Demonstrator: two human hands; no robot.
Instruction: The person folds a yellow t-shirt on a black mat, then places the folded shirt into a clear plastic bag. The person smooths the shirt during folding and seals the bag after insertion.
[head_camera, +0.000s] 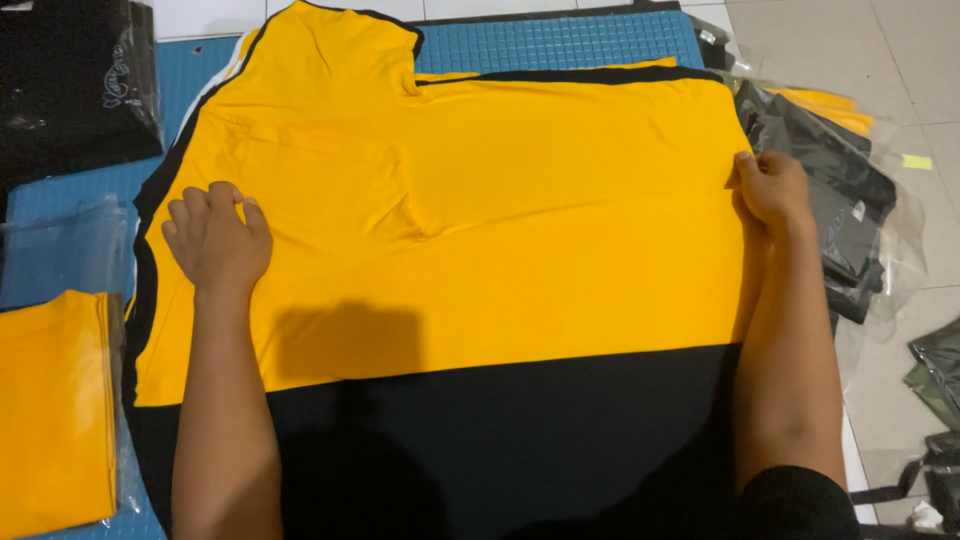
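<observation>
The left hand pressed flat, fingers spread, on a yellow-and-black garment at centre frame, while the right hand pinched its right edge.

Clear plastic bags of dark garments lie right; a bagged yellow garment lies left.

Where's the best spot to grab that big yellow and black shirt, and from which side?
Probably by its right edge, from the right, where the right hand already pinches the yellow and black shirt. The fabric lies flat on the blue mat, so only edges give fingers something to lift. The left hand just presses flat on it.
</observation>
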